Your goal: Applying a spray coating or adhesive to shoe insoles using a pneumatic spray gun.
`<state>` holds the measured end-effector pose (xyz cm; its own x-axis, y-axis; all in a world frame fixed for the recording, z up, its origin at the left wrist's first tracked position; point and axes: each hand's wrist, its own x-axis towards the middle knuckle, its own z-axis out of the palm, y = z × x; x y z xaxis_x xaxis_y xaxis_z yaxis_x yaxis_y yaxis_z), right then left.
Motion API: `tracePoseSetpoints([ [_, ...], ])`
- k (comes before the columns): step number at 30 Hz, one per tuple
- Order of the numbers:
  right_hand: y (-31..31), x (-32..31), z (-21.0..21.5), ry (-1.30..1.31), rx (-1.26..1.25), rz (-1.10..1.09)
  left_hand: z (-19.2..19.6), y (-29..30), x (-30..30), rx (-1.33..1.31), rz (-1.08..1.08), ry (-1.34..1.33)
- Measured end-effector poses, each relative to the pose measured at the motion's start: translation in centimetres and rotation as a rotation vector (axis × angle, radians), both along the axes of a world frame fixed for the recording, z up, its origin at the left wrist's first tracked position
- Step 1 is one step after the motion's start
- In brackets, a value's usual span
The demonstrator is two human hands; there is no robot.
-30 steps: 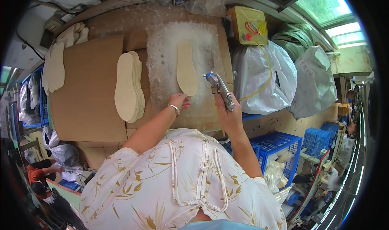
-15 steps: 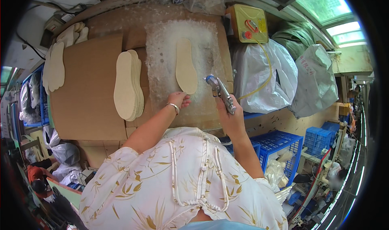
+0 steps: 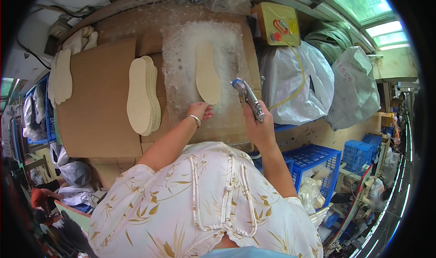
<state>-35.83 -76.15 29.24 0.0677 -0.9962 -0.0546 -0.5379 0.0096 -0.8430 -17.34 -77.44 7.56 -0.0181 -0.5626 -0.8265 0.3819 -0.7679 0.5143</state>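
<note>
A single cream insole (image 3: 207, 74) lies flat on a board crusted with whitish fibrous residue (image 3: 177, 81). My left hand (image 3: 200, 110), with a bangle at the wrist, pinches the near end of this insole. In my right hand (image 3: 260, 125) is a metal spray gun (image 3: 247, 99), its blue-tipped nozzle angled left toward the insole. The fingers are wrapped round the gun's handle. Left of the board stands a neat stack of matching insoles (image 3: 141, 96).
More insoles lie fanned out (image 3: 62, 78) on the brown cardboard (image 3: 97, 108) at far left. A yellow can (image 3: 284, 24) with a yellow hose (image 3: 302, 78) stands at the back right, above white sacks (image 3: 290, 103). Blue crates (image 3: 313, 156) sit lower right.
</note>
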Motion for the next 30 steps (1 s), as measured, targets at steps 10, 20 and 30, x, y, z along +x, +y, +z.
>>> tracePoseSetpoints([
  [10,0.7,-0.2,0.0,-0.007,0.054,0.024,-0.1,0.0,0.1,0.015,-0.003,-0.002],
  [20,0.0,-0.5,-0.2,0.036,0.023,-0.007,0.2,0.1,0.2,0.017,-0.007,0.004],
  [30,-0.1,-0.5,0.0,0.022,-0.006,-0.022,0.4,0.1,0.1,0.004,0.003,-0.021],
])
